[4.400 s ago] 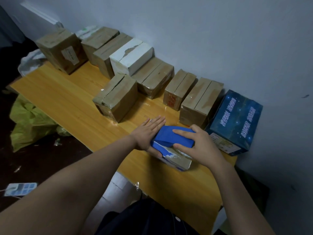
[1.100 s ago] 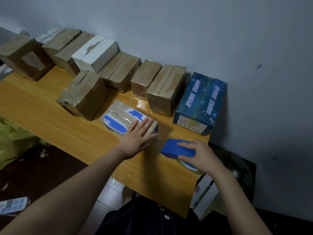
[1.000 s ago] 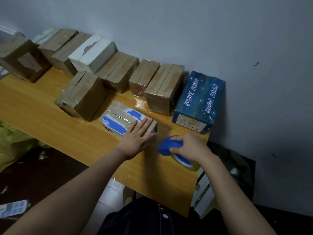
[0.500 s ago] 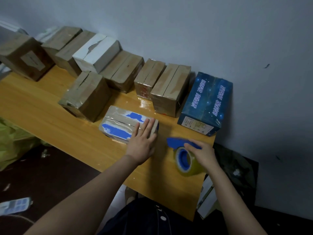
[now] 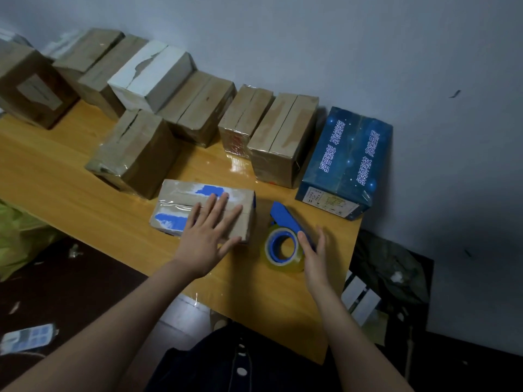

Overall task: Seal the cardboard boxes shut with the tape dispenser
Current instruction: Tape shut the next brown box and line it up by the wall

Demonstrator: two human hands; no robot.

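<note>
Finding: the tape dispenser [image 5: 283, 239] now lies on its side on the surface [image 5: 70, 193], just right of the small box [image 5: 175, 198], with the roll facing up. Half a second earlier the right hand [image 5: 314, 258] held it from above; that hand has let go. Its grip is wide, fingers straight, just beside the roll; contact cannot be confirmed. The left hand [image 5: 208, 236] stays flat on the small box, grip wide, palm pressing the lid. A sheen of clear tape shows across that lid.

Judgement: the taping pass on this box looks finished and the tool is parked. The row of boxes [image 5: 283, 137] along the wall and the blue printed box [image 5: 348, 159] show glossy film; which remain unsealed cannot be told.
</note>
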